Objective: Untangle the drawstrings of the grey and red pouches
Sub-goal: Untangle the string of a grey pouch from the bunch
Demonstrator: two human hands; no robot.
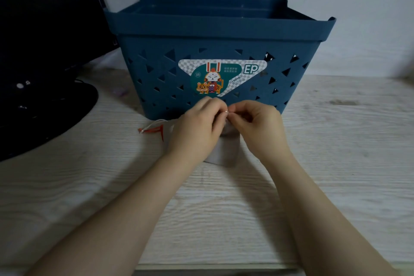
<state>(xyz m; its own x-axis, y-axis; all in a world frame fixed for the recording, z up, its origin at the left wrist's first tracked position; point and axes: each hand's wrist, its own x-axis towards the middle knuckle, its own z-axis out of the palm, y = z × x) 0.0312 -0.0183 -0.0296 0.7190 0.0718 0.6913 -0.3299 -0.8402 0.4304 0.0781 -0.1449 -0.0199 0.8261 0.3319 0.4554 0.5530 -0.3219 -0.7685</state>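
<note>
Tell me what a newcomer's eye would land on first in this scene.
The big blue basket with its cartoon rabbit sticker fills the middle, at the back of the pale wooden table. Just in front of it, the left hand and right hand meet fingertip to fingertip, pinching a thin drawstring above a grey pouch. Red cord ends trail left.

Probably home desk: monitor [44, 51], basket [215, 51].
</note>
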